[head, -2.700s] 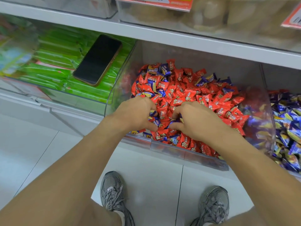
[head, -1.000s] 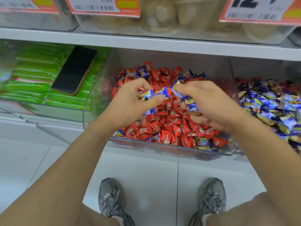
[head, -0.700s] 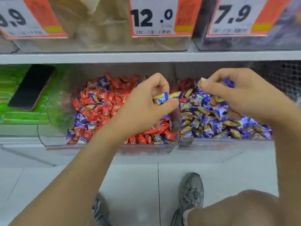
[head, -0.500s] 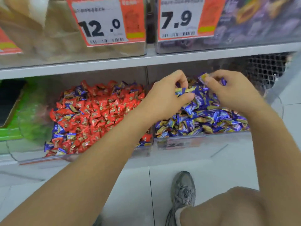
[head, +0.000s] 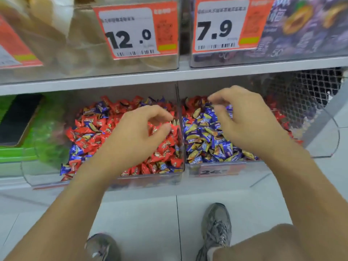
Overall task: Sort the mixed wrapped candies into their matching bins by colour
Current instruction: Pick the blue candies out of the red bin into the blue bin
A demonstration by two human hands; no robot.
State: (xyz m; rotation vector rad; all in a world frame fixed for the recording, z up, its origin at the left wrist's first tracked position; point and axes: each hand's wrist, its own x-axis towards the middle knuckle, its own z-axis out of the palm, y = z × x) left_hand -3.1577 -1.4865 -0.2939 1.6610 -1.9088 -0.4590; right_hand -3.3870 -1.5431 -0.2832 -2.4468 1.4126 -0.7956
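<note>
two hands (head: 137, 140) (head: 246, 125) over candy bins, fingers loosely curled and apart, holding nothing, red candies (head: 90, 132) under left, blue candies (head: 205, 146) under right

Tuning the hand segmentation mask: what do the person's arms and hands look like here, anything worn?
Both arms are bare to the frame's edge: no sleeves, gloves, watch, bands or rings show on the left hand or the right hand. No cables or markings. The fingers are uncovered and somewhat motion-blurred. Below, bare legs and grey lace-up trainers are all that is visibly worn.
</note>
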